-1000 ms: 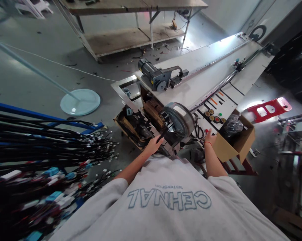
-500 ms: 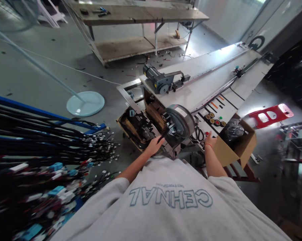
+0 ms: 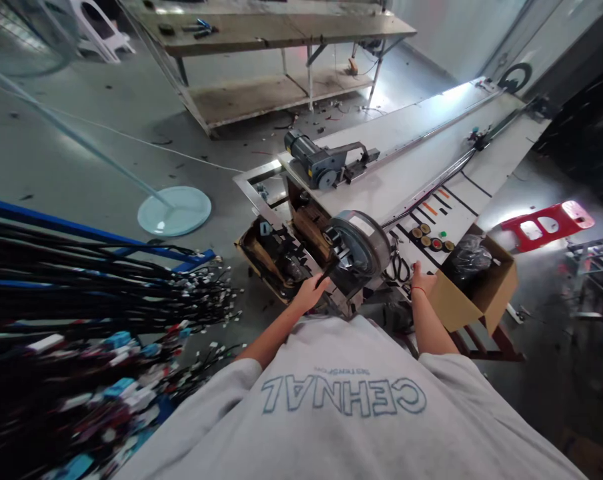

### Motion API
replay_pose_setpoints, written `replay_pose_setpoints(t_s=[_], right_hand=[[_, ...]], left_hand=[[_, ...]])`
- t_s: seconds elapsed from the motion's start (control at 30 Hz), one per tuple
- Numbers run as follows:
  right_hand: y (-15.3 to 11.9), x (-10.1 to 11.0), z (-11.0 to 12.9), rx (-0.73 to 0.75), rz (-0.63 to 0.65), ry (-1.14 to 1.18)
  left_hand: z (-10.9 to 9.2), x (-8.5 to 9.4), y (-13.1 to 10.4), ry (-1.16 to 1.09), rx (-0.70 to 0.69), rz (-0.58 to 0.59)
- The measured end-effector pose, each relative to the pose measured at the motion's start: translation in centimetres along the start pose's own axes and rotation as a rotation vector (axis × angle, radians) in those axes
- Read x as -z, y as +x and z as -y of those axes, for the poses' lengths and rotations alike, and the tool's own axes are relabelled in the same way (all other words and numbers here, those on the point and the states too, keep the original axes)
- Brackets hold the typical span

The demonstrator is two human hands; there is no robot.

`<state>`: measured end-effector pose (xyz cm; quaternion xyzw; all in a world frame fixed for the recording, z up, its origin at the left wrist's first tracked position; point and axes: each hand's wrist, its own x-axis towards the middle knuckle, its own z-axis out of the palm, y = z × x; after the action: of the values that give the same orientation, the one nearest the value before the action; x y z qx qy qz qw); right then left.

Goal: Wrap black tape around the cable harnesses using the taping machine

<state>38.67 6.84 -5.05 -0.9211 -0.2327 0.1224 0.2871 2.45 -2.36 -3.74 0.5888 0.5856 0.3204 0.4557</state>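
Black strip gripped at the grey drum, with a finger extended at the counter's edge!

The black strip (image 3: 325, 275) is held between the closed fingers of the left hand (image 3: 311, 292), its upper end angled towards the grey drum (image 3: 373, 241), which is mounted at the near end of the long white counter (image 3: 374, 192). On the other side, the right hand (image 3: 423, 283) is placed at the counter's near edge with one finger extended; whether anything is held there cannot be told. Just beside it, black-handled scissors (image 3: 400, 268) are seen, and small tape rolls (image 3: 425, 241) are grouped a little farther up. By the right wrist, an open cardboard box (image 3: 502, 293) is positioned, with clear plastic (image 3: 474, 259) bunched inside.
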Motion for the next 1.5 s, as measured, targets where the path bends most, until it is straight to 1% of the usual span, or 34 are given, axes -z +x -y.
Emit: replay_pose_setpoints(t_s=[0.13,0.2,0.3,0.4,0.6,0.73,0.83,1.1,1.27,1.5], right_hand=[[0.3,-0.1,-0.3,0.030,0.003,0.018],[0.4,-0.2,-0.4,0.022,0.005,0.021],[0.4,-0.2,-0.5,-0.004,0.002,0.024],[0.3,-0.1,-0.4,0.008,0.004,0.008],[0.2,0.0,-0.3,0.034,0.009,0.005],[0.1,0.0,-0.3,0.031,0.007,0.025],[0.1,0.0,-0.3,0.010,0.017,0.021],[0.0,0.0,-0.4,0.009,0.016,-0.011],[0.1,-0.1,-0.5,0.004,0.016,-0.012],[0.5,-0.2,-0.5,0.047,0.013,0.016]], left_hand=[[0.5,-0.5,0.2,0.008,0.009,0.004],[0.7,-0.6,0.0,0.008,0.011,-0.003],[0.8,-0.5,-0.3,0.029,0.023,-0.041],[0.7,-0.3,-0.3,0.040,0.019,-0.075],[0.6,-0.6,-0.4,0.026,-0.007,-0.045],[0.6,-0.2,-0.3,0.039,-0.003,-0.084],[0.3,0.1,0.1,0.057,-0.006,-0.084],[0.0,0.0,0.5,0.082,0.007,-0.122],[0.5,0.2,0.2,0.096,0.013,-0.143],[0.6,0.4,-0.6,0.106,0.014,-0.125]])
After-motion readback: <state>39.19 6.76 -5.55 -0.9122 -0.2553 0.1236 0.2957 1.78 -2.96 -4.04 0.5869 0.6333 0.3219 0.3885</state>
